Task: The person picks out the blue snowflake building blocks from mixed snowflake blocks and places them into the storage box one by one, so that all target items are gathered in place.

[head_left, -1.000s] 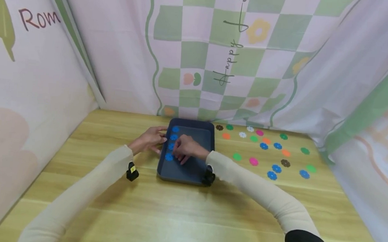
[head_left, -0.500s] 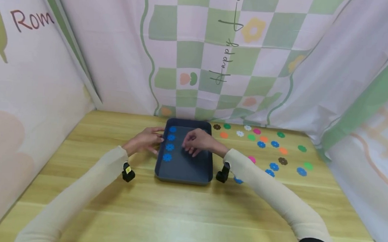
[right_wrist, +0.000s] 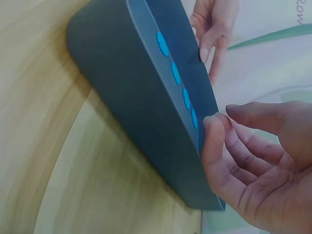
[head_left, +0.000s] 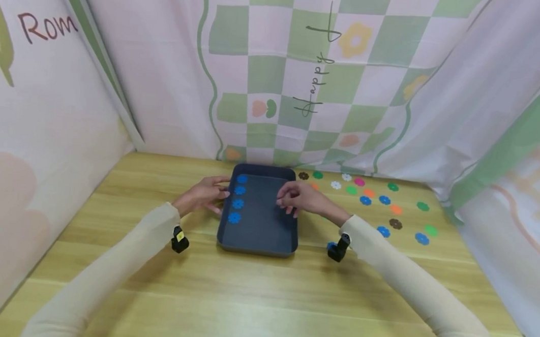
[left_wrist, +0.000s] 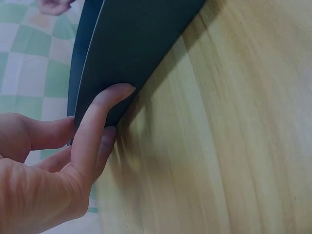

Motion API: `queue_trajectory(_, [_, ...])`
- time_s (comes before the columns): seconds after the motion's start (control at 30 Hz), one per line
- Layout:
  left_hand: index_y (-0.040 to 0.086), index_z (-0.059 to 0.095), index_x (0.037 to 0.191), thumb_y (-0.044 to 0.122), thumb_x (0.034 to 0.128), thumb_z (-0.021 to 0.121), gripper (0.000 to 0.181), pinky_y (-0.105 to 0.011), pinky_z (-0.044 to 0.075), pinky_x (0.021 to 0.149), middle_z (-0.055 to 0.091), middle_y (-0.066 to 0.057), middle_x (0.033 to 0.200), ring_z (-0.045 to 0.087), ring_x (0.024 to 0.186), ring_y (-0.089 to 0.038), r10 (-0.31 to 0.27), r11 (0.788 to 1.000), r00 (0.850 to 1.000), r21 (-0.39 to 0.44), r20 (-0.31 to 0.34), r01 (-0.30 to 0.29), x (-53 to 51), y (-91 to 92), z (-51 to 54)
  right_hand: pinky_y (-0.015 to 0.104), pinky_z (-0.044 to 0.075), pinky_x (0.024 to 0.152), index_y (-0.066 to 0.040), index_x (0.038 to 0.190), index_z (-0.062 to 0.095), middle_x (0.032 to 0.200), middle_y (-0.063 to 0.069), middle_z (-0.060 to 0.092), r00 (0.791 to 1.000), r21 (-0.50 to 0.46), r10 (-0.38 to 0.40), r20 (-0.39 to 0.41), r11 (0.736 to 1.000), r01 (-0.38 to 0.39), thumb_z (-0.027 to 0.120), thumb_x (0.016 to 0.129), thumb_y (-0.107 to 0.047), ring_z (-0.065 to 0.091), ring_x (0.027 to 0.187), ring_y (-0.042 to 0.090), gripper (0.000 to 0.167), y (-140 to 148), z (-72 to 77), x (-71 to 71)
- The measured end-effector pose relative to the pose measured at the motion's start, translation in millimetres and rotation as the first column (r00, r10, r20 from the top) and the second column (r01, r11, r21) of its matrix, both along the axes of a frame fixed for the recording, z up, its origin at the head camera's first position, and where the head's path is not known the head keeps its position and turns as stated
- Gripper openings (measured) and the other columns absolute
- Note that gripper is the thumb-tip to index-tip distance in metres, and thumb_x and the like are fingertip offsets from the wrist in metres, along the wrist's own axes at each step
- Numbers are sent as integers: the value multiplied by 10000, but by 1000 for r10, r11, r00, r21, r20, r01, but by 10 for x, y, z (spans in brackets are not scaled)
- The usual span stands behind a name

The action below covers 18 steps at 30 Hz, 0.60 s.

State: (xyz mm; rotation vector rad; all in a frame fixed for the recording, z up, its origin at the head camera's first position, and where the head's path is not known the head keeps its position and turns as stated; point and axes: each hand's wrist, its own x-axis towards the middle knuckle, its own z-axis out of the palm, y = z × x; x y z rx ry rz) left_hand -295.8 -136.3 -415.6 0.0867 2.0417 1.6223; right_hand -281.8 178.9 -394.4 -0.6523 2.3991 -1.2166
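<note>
cream sleeves [head_left: 109,272] cross the near part of the wooden table [head_left: 245,299], one to each side of the tray [head_left: 261,239]. small black devices [head_left: 338,249] at the wrists, both outside the tray.

left hand [head_left: 202,194] at the tray's left side: fingers lightly bent, touching it without clenching. left wrist view gives what the head view hides, one digit low against the tray's outer wall, another at its rim.

right hand [head_left: 305,197] at the tray's right rim: released, fingers loosely bent. contact with the rim, cannot tell.

tray contents: four blue flower-shaped discs [head_left: 238,203], a spaced column along the tray's inner left side. right wrist view looks over the wall at all four; left wrist view gets mainly the tray's outer wall.

right of the tray, loose on the table: more blue discs [head_left: 422,238], one partly hidden behind a wrist device; brown discs [head_left: 396,224], orange discs [head_left: 395,209], light and dark green discs [head_left: 423,206]. white discs [head_left: 335,184] and a pink disc [head_left: 359,182] beyond the tray's far right corner.

behind the tray, a green-checked curtain [head_left: 266,74].
</note>
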Motion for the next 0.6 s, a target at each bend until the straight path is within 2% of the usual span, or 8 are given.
queue_trajectory(0.13, [107,226,1679,-1,1094,468,642,-275,644,596,275,-293,1673,456,1452,-445,-5,1000,1000,3,4,5,2,-9,-10,513,663,661,73,1167,645,1041,288,699,999,-12,-14,30,1000,14,621,1040,-50,708,803,330,178,180,2,28])
queue_trajectory(0.33, [108,225,1679,-8,1090,471,648,-279,645,591,269,-299,1673,463,1443,-450,-3,1000,1000,7,1,3,0,-18,-15,519,668,678,93,1155,642,1039,241,706,1000,16,5,24,1000,-5,621,1026,-22,699,830,318,174,479,-22,80])
queue_trajectory(0.5, [120,241,1677,-3,1090,477,644,-271,642,593,306,-289,1662,482,1431,-440,5,1000,1000,4,4,-6,-2,-14,-11,502,657,668,108,1145,636,1039,251,718,996,57,88,12,994,-89,665,1008,-38,710,850,324,202,688,-25,127])
queue_trajectory(0.6, [125,243,1678,4,1094,476,640,-274,642,592,297,-284,1668,469,1444,-434,7,1000,1000,7,9,-7,-1,-14,-13,435,649,681,105,1157,639,1043,247,728,990,77,142,5,987,-142,644,1010,-15,714,899,325,191,797,-28,157])
